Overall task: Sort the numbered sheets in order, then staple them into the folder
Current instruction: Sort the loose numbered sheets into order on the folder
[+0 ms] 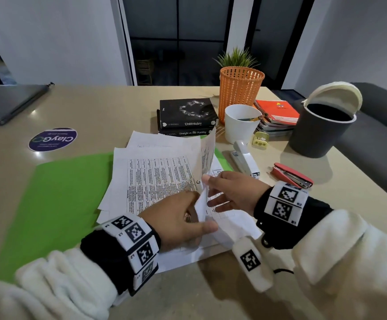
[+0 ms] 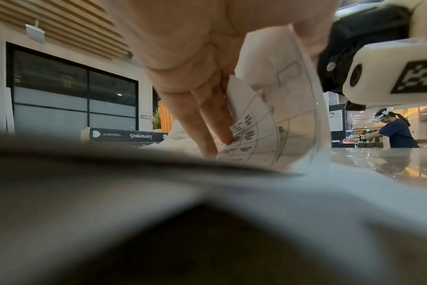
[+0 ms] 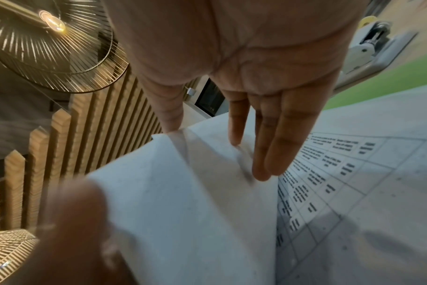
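Mid-sort: left hand (image 1: 178, 222) pinches a lifted sheet (image 1: 207, 153), right hand (image 1: 234, 190), fingers straight, steadies it; pile (image 1: 155, 176) askew on folder (image 1: 68, 188); stapler (image 1: 245, 160) untouched.

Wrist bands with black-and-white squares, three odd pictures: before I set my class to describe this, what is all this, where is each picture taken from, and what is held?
No robot here: a person works bare-handed, with one camera on the head and one on each banded wrist. The head view looks down at a table; the wrist views look forward from each wrist. On the table lie a green folder, printed sheets, a white stapler, a red stapler, books, a white cup, an orange basket and a dark bin. The left hand pinches a lifted sheet; the right hand touches it with straight fingers.
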Demonstrator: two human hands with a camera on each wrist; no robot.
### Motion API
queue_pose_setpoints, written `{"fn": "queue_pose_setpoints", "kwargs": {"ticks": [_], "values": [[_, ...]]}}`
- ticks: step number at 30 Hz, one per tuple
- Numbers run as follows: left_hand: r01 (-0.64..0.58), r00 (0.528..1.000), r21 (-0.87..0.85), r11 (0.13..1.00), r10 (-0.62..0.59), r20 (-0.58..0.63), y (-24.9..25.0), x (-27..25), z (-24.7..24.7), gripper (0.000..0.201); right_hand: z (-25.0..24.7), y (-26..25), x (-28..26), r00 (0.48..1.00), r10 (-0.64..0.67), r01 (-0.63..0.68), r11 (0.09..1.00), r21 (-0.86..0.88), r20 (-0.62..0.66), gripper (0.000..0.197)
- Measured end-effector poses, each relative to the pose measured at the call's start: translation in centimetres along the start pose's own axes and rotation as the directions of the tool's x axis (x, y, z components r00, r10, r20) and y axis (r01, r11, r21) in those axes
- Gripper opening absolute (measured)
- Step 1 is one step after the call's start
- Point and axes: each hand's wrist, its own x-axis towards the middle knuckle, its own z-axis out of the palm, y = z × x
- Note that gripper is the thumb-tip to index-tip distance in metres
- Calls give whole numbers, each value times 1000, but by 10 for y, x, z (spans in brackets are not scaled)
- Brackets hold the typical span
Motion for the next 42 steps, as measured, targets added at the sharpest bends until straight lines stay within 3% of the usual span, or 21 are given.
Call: {"fn": "queue_pose_setpoints", "kwargs": {"ticks": [6,9,11,15,18,21,24,27,29,31,33,35,39,42], "values": [[-102,994,-77,992,105,35,-1,4,-6,99,-3,3,2,999,11,-18,989,148,51,14],[-86,996,-86,993,89,27,-5,7,-5,111,-7,8,4,998,17,-27,986,166,65,14],[-78,996,-111,991,82,30,-6,8,-5,107,-7,11,4,997,3,-18,981,191,80,14],[-42,999,-176,983,47,27,-1,6,-3,71,-9,14,2,994,-25,-6,962,275,108,21],[-11,999,-177,984,17,35,0,4,-1,55,-10,16,1,992,-37,3,963,269,122,23],[-38,999,-70,997,38,-11,3,3,-2,62,-8,14,-1,990,-41,6,970,243,138,22],[-20,999,-175,984,24,22,4,3,-3,71,-7,13,-2,990,-49,18,976,219,136,21],[0,1000,-319,948,7,21,4,-1,-1,65,-8,14,-2,989,-54,33,987,155,137,22],[34,999,-287,957,-43,-24,2,0,1,51,-10,14,-2,991,-42,29,994,103,125,21],[44,998,-121,992,-49,-39,-1,6,-1,41,-17,18,0,998,-8,8,1000,-1,55,22],[49,995,27,998,-46,-84,-3,11,-3,46,-31,26,2,998,32,-39,986,-160,-46,24],[47,991,20,999,-44,-123,-2,10,-3,50,-45,34,3,990,99,-122,958,-261,-102,23],[-12,969,11,1000,14,-248,-4,7,-1,85,-59,47,-5,967,225,-244,952,-184,-120,18],[-97,956,77,992,114,-270,-5,6,-3,95,-62,53,-12,963,253,-266,949,-168,-94,19]]}}
